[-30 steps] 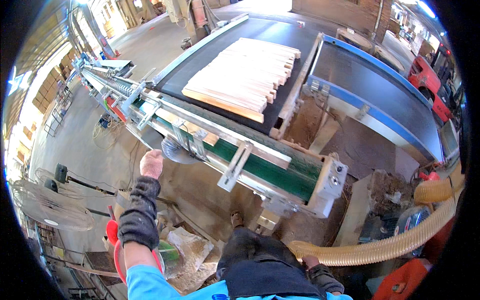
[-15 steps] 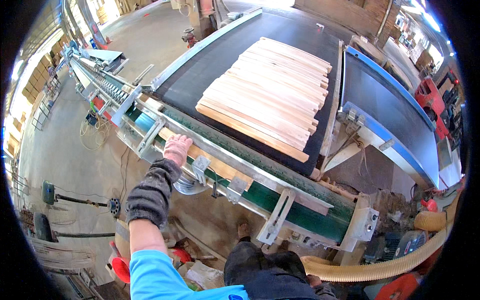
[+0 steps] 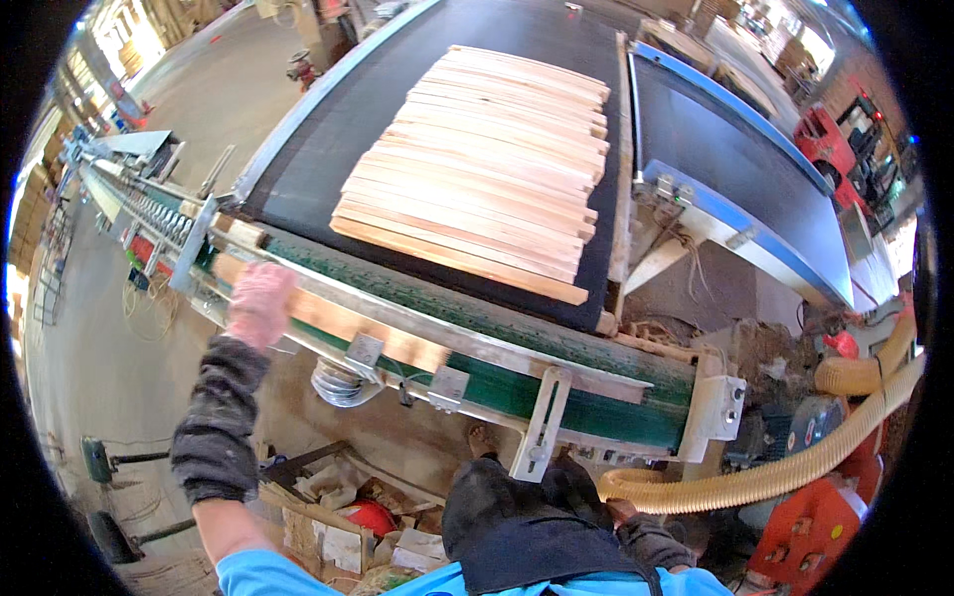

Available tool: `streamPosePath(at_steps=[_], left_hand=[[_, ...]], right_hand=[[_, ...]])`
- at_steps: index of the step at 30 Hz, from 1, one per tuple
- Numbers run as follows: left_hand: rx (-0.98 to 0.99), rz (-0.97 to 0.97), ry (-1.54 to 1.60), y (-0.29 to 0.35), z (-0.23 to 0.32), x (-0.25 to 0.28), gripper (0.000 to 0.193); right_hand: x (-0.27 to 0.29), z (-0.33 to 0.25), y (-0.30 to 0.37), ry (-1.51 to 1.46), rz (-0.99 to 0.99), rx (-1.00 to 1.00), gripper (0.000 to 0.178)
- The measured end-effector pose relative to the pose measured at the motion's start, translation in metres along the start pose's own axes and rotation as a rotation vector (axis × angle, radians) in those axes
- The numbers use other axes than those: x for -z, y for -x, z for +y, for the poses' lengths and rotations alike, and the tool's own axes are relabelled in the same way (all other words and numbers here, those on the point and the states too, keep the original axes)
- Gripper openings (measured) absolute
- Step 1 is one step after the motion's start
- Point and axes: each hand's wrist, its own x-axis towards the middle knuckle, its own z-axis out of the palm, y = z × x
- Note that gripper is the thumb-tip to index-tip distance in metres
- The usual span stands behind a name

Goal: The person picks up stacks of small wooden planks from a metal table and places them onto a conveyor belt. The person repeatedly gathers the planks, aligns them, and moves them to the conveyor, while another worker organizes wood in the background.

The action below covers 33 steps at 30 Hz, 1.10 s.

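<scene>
My left hand [image 3: 261, 303], in a pinkish glove below a dark knitted sleeve, is on a long wooden board [image 3: 397, 343]. Its fingers curl over the board and are slightly blurred. The board lies lengthwise on a narrow green conveyor belt [image 3: 497, 382], against the metal guide rail [image 3: 477, 326]. My right hand [image 3: 622, 512] hangs low beside my dark trousers. Only a small part of it shows, and its fingers are hidden.
Beyond the rail, wooden strips [image 3: 477, 169] lie side by side on a wide black belt [image 3: 298, 179]. Metal brackets [image 3: 542, 427] stick out along the near edge. A ribbed yellowish hose [image 3: 755, 487] curves at lower right. A blue-edged conveyor [image 3: 735, 159] stands at right.
My left hand has moved left along the green belt, and the board has slid left with it past the brackets. The whole view has shifted too. The strips keep their arrangement.
</scene>
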Motion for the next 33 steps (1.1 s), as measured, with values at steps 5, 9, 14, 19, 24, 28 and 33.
streamPosePath(at_steps=[5, 9, 14, 19, 24, 28, 33], left_hand=[[0.226, 0.089, -0.218, 0.037, -0.083, 0.05, 0.043], [0.246, 0.347, -0.19, 0.056, -0.083, 0.09, 0.05], [0.118, 0.58, 0.012, 0.035, -0.026, 0.103, 0.056], [-0.075, 0.656, 0.146, -0.007, 0.118, 0.105, 0.066], [-0.318, 0.623, 0.279, -0.038, 0.274, 0.109, 0.061], [-0.396, 0.605, 0.331, -0.028, 0.368, 0.133, 0.052], [-0.534, 0.629, 0.464, -0.02, 0.438, 0.144, 0.051]], right_hand=[[0.024, -0.04, -0.035, -0.3, -0.096, -0.425, 0.04], [0.016, -0.016, -0.014, -0.158, -0.134, -0.104, 0.036], [0.184, -0.152, 0.009, 0.058, -0.105, 0.201, 0.034], [0.362, -0.267, 0.026, -0.546, 0.32, 0.253, 0.062], [0.42, -0.285, 0.033, -0.829, 0.755, 0.209, 0.085], [0.401, -0.245, 0.055, -0.91, 0.567, 0.143, 0.076], [0.375, -0.233, 0.108, -0.95, 0.461, -0.003, 0.05]])
